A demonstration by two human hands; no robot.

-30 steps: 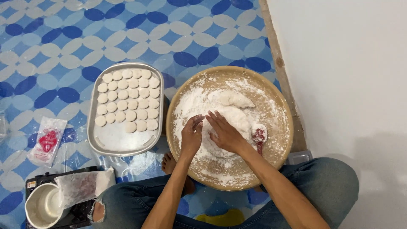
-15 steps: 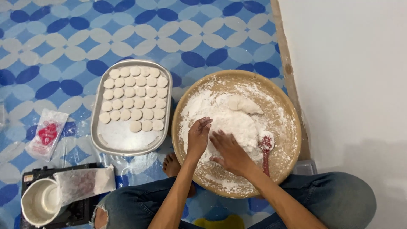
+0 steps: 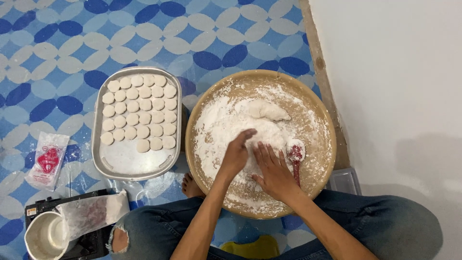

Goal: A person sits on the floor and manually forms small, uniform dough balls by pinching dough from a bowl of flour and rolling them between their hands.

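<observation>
Round wooden tray [image 3: 321, 120]: shallow, tan, set on the patterned floor directly before the seated person's knees, so both arms reach it without stretching. Its bed is thickly dusted with white flour (presumably to keep dough from sticking).

Dough [image 3: 260, 144]: a white, floured mass lying at the centre of the tray, partly under both hands; its outline blends into the flour and cannot be traced exactly. A smaller lump of dough [image 3: 267, 111] lies apart toward the far side.

Left hand [image 3: 236, 155]: fingers curled loosely, pressing down on the dough's near-left edge; grip narrow, closing on nothing that can be seen.

Right hand [image 3: 273, 169]: laid flat, fingers spread wide, palm down on the dough just beside the left hand; no hold, only pressure.

Red spoon [image 3: 295, 156]: lies in the flour just right of the right hand, bowl caked white, handle toward the person (close enough to take up).

Metal tray [image 3: 134, 162]: rectangular, left of the wooden tray, within the left arm's reach. Round dough discs [image 3: 139, 117] sit in neat rows across its far half; the near part is bare metal.

Sundries, near left: a small plastic packet [image 3: 46, 160], a white cup [image 3: 43, 237], a crumpled clear bag [image 3: 91, 210] beside it.
</observation>
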